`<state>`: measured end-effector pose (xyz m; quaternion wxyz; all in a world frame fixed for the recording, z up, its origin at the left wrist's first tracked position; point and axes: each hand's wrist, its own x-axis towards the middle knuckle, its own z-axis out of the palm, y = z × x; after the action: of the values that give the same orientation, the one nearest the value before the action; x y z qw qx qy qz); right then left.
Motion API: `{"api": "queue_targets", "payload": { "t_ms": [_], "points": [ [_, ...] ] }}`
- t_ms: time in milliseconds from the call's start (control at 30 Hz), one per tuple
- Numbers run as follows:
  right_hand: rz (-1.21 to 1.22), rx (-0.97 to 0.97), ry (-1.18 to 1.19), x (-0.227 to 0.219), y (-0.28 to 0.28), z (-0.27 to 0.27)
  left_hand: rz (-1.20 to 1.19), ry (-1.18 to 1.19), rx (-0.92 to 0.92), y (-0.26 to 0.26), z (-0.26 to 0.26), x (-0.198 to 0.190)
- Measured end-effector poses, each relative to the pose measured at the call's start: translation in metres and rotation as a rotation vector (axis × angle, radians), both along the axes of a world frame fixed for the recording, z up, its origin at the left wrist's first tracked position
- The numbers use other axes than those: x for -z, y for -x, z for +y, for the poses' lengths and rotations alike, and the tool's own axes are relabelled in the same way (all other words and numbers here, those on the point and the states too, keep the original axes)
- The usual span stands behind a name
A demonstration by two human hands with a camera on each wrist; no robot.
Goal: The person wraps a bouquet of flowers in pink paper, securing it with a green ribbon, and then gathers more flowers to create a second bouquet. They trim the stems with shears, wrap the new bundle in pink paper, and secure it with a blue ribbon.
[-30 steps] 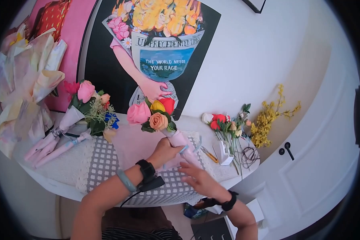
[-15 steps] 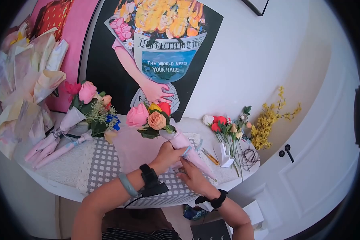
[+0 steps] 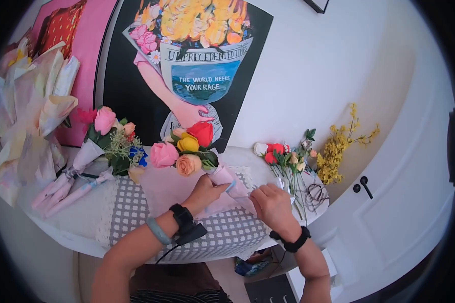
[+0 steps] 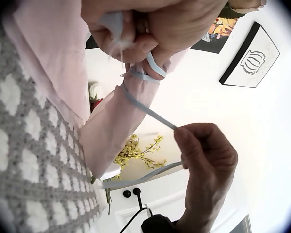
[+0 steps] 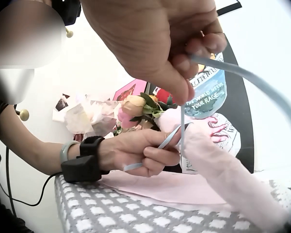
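Fingers clamped, right hand point(image 3: 274, 207) on ribbon point(image 4: 148, 111), left hand point(image 3: 205, 195) on bouquet point(image 3: 220, 175)
Ribbon runs straight from bouquet to right fingers; bouquet slants over the bench point(image 3: 83, 217), flower end leftward; forearms point(image 3: 129, 247) reach in from the near edge

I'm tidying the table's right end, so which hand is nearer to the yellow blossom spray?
Right. In the head view, the right hand, pinching the ribbon, is below and left of the yellow blossom spray; the left hand is farther left, gripping the bouquet.
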<state>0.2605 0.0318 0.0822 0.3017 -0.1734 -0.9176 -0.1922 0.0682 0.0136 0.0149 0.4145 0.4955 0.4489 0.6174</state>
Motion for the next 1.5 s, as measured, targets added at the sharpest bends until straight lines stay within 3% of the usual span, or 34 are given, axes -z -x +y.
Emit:
{"api": "queue_targets", "payload": {
  "t_ms": [100, 200, 300, 400, 500, 600, 700, 800, 900, 1000, 1100, 1200, 1300, 1433, 1500],
  "points": [
    [-0.004, -0.146, -0.164, -0.013, 0.009, 0.023, 0.066, -0.009, 0.019, -0.001, 0.001, 0.000],
    [0.091, -0.158, 0.016, -0.001, 0.008, 0.060, 0.093, -0.019, 0.047, 0.002, 0.003, 0.002],
    [0.319, -0.075, 0.882, 0.036, 0.012, 0.089, 0.132, -0.112, 0.067, 0.004, 0.007, 0.004],
    [0.145, -0.152, 1.201, 0.043, 0.025, 0.100, 0.153, -0.107, 0.107, 0.009, 0.005, 0.003],
    [-0.025, -0.283, 1.283, 0.057, 0.036, 0.118, 0.144, -0.132, 0.117, 0.007, 0.007, 0.007],
    [-0.261, -0.247, 1.164, 0.081, 0.050, 0.137, 0.133, -0.123, 0.170, 0.006, 0.010, 0.011],
    [-0.257, -0.338, 1.202, 0.078, 0.051, 0.131, 0.129, -0.091, 0.211, 0.011, 0.010, 0.014],
    [-0.201, -0.269, 1.203, 0.075, 0.049, 0.128, 0.091, -0.104, 0.206, 0.009, 0.013, 0.015],
    [0.147, -0.125, 0.621, 0.066, 0.043, 0.124, 0.036, -0.073, 0.138, 0.005, 0.010, 0.007],
    [0.562, -0.144, 0.970, 0.019, 0.018, 0.085, -0.141, -0.034, 0.067, 0.001, 0.005, 0.001],
    [0.465, -0.249, 1.303, 0.015, -0.009, 0.045, -0.269, -0.011, 0.032, 0.005, 0.004, 0.000],
    [0.233, -0.223, 1.380, 0.039, 0.001, 0.004, -0.304, -0.015, 0.022, 0.004, 0.005, 0.002],
    [0.170, -0.201, 1.350, 0.058, 0.014, 0.000, -0.314, -0.033, 0.024, 0.000, 0.003, -0.001],
    [0.372, -0.459, 1.529, 0.073, 0.029, 0.013, -0.336, -0.049, 0.032, 0.000, 0.003, -0.002],
    [0.447, -0.375, 1.538, 0.069, 0.026, 0.011, -0.314, -0.060, 0.044, 0.002, 0.003, -0.002]
  ]
}}
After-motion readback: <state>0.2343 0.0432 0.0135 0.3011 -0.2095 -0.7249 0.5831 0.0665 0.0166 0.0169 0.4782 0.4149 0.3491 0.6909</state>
